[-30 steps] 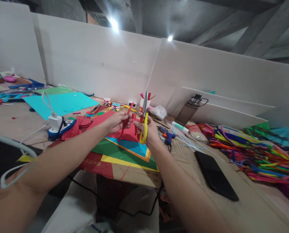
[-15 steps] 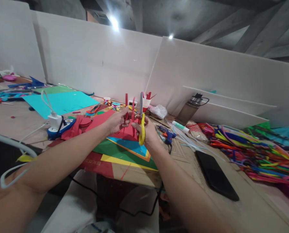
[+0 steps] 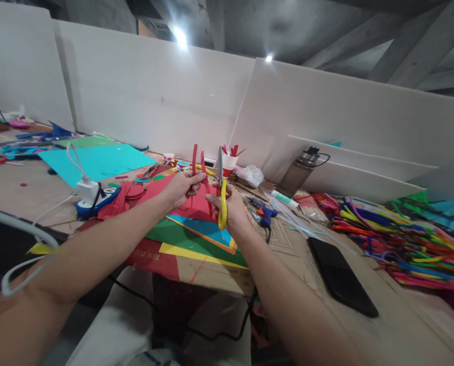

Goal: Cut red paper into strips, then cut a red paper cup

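My left hand (image 3: 184,190) is closed in a pinch on red strips over the middle of the worktable. One red strip (image 3: 194,159) stands upright above its fingers, and a second red strip (image 3: 204,165) runs from the fingertips down toward the other hand. My right hand (image 3: 235,206) is wrapped round yellow-handled scissors (image 3: 222,206), blades pointing up. Its thumb lies by the lower end of the second strip; whether it grips that strip I cannot tell. Below both hands lie red sheets (image 3: 161,191) on top of blue, orange, green and yellow sheets.
A blue glue gun (image 3: 265,216), a glue stick (image 3: 284,199) and a black phone (image 3: 341,274) lie to the right. Pipe cleaners (image 3: 410,244) are heaped farther right. Behind stand a paper cup (image 3: 230,162) and a bottle (image 3: 298,172). A white plug (image 3: 88,190) with cable is at left.
My left hand has shifted slightly left, carrying the tops of the red strips away from the scissors. The right hand and scissors stay almost where they were.
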